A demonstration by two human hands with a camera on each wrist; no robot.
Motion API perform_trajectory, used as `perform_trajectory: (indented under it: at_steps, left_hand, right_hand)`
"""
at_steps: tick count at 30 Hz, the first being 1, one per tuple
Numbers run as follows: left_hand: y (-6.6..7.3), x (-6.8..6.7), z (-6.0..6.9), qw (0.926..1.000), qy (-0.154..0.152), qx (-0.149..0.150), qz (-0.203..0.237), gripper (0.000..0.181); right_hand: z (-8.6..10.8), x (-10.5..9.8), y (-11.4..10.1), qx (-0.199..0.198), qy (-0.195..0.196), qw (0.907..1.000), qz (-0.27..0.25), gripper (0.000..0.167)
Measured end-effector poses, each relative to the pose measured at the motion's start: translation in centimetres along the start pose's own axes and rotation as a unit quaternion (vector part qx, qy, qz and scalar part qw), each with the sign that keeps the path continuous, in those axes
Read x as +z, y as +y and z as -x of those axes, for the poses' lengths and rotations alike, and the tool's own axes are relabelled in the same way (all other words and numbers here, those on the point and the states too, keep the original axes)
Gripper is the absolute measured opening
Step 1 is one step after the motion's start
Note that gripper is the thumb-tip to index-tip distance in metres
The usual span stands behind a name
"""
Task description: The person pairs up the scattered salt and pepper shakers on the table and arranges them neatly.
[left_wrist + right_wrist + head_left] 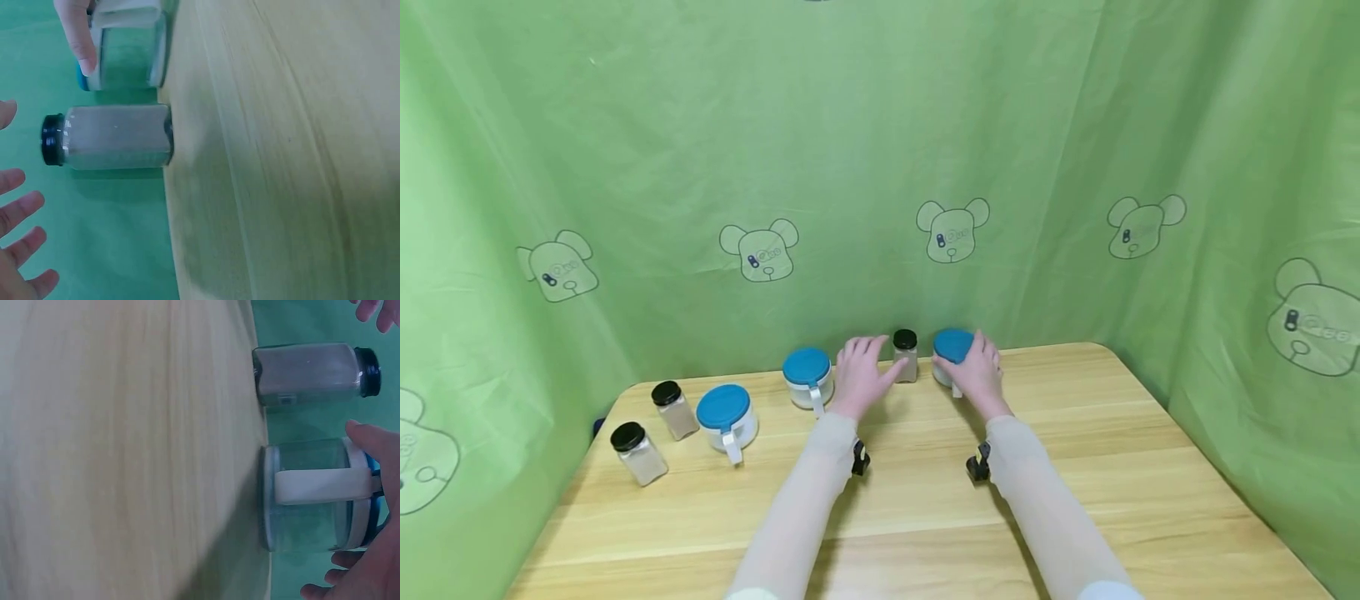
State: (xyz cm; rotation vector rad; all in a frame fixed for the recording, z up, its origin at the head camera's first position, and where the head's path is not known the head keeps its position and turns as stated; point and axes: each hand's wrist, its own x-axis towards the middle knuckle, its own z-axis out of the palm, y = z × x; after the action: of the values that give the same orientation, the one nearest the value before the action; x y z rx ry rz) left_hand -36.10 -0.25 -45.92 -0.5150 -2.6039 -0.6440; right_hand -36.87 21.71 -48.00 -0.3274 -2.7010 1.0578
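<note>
At the back of the table, my right hand (976, 372) holds a blue-lidded jar (944, 374) from above, thumb and fingers on either side of its top. In the right wrist view this jar (306, 531) has clear walls and a white handle facing me. Just left of it a black-capped spice bottle (907, 367) stands upright, filled with greyish powder. My left hand (859, 379) is held left of that bottle, fingers spread and apart from it. Both the bottle (119, 137) and the left fingers (22, 212) show in the left wrist view.
Left of my left hand stands another blue-lidded jar (807, 379). Farther left are a third such jar (724, 417) and two black-capped bottles (675, 412), (640, 454) is the nearer bottle's spot. A green curtain (880, 167) hangs behind the wooden table (917, 517).
</note>
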Motion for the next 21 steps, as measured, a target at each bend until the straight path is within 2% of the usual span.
perform_trajectory:
  at_steps: [6,10,16,21]
  left_hand:
    - [0.2,0.8,-1.3,0.9990,-0.031,-0.018,-0.025,0.065]
    - [0.2,1.4,-1.9,0.9969,-0.059,-0.044,-0.030,0.070]
    - [-0.2,2.2,-2.3,0.9937,-0.082,-0.067,-0.037,0.074]
    - [-0.6,2.9,-2.4,0.9917,-0.092,-0.076,-0.047,0.076]
  right_hand:
    - [-0.1,0.2,0.1,0.011,0.003,0.9999,-0.003,0.112]
    - [0.0,0.4,0.0,0.011,0.013,0.9998,0.009,0.109]
    - [0.2,0.6,-0.4,0.004,0.019,0.9995,0.025,0.102]
    - [0.3,0.4,-0.3,0.009,0.017,0.9992,0.034,0.101]
